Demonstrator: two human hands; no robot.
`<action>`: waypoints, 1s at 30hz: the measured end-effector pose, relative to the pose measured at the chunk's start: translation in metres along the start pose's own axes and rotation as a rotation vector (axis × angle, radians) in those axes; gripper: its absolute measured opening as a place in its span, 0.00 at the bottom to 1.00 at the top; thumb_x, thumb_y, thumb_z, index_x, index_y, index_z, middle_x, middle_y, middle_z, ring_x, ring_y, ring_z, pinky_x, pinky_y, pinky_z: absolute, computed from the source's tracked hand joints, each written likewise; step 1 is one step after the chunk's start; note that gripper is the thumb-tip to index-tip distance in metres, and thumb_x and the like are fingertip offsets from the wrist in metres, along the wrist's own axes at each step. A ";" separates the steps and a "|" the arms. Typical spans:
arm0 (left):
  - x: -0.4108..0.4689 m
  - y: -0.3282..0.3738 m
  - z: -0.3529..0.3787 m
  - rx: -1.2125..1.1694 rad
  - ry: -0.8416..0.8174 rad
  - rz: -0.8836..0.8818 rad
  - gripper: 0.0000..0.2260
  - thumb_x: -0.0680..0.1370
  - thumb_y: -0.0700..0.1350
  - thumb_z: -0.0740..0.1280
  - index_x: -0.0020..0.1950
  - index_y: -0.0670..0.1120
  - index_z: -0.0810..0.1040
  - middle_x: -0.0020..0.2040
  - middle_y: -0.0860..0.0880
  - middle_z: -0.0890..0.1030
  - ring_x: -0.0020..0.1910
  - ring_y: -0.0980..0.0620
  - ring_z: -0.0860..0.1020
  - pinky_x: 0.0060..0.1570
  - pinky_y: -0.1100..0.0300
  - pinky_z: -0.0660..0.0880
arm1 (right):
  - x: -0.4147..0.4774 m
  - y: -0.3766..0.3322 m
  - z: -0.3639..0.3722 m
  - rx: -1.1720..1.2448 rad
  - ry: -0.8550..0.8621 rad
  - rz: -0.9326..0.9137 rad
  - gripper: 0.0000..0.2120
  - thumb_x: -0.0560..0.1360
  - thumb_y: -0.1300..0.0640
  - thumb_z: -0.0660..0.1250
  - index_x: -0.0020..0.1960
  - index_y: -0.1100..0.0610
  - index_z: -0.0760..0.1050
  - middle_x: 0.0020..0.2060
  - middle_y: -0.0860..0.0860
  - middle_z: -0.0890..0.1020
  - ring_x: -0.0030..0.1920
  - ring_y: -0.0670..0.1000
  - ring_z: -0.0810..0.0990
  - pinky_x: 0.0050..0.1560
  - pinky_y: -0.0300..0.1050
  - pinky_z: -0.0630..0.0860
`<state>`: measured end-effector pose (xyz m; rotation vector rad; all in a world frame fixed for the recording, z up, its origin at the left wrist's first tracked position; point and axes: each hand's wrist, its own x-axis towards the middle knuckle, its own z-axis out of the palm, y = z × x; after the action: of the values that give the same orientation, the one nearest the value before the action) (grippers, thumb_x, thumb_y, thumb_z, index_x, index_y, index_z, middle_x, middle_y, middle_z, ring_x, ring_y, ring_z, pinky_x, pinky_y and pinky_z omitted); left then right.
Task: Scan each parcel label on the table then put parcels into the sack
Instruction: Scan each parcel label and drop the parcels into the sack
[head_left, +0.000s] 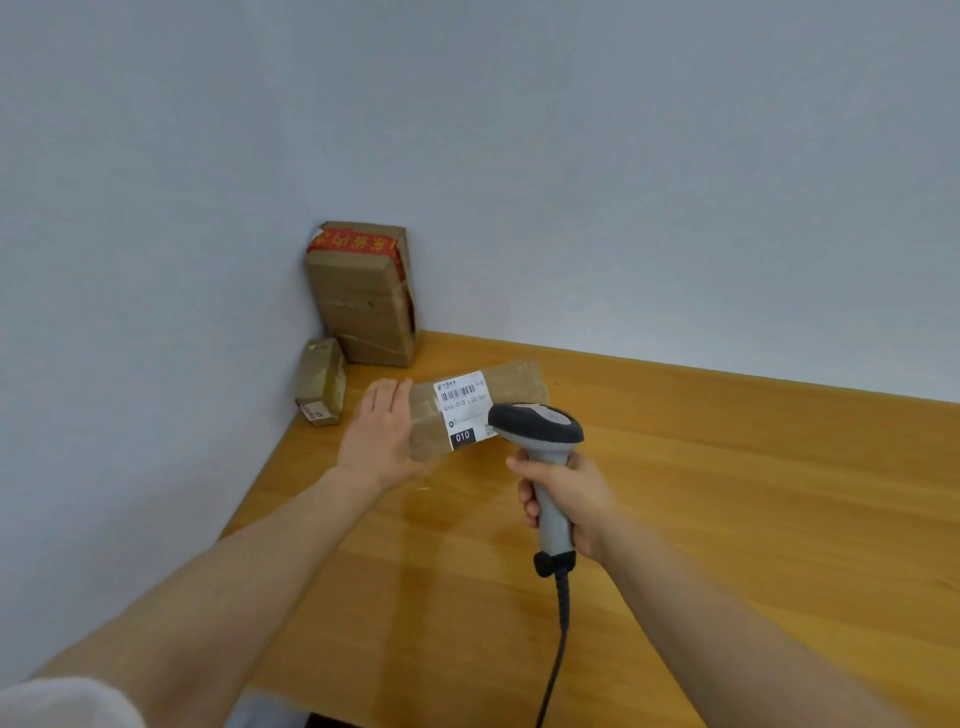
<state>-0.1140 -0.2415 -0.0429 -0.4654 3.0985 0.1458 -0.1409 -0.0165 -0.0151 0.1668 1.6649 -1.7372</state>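
Note:
A flat brown parcel lies on the wooden table, its white label with a barcode facing up. My left hand lies with straight fingers against the parcel's left end. My right hand grips the handle of a grey and black barcode scanner, whose head hangs just over the label's right edge. The scanner's black cable runs down toward me. No sack is in view.
A tall brown box with red tape stands in the corner against the wall. A small taped box with a label stands to its left by the wall. The table's left edge runs along the wall.

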 end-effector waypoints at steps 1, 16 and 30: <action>-0.001 -0.002 -0.004 0.018 0.021 0.017 0.50 0.65 0.52 0.77 0.77 0.41 0.51 0.74 0.44 0.59 0.75 0.44 0.54 0.73 0.52 0.58 | -0.001 -0.002 0.001 -0.018 -0.002 -0.016 0.06 0.74 0.62 0.71 0.46 0.62 0.74 0.27 0.55 0.74 0.24 0.51 0.70 0.28 0.44 0.71; -0.012 0.010 -0.032 0.044 0.083 0.010 0.44 0.67 0.46 0.77 0.76 0.43 0.53 0.73 0.46 0.58 0.75 0.47 0.53 0.64 0.54 0.71 | -0.022 -0.010 0.000 -0.099 0.031 -0.058 0.07 0.73 0.68 0.69 0.41 0.63 0.72 0.24 0.54 0.72 0.23 0.50 0.68 0.26 0.41 0.71; -0.019 0.025 -0.035 0.075 0.101 0.022 0.44 0.67 0.46 0.77 0.75 0.43 0.54 0.72 0.47 0.59 0.73 0.48 0.55 0.61 0.57 0.73 | -0.038 -0.015 -0.013 -0.147 0.033 -0.088 0.05 0.73 0.68 0.69 0.43 0.63 0.72 0.26 0.54 0.72 0.22 0.48 0.68 0.26 0.40 0.71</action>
<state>-0.1029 -0.2155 -0.0059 -0.4510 3.1945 0.0058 -0.1266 0.0091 0.0161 0.0544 1.8410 -1.6757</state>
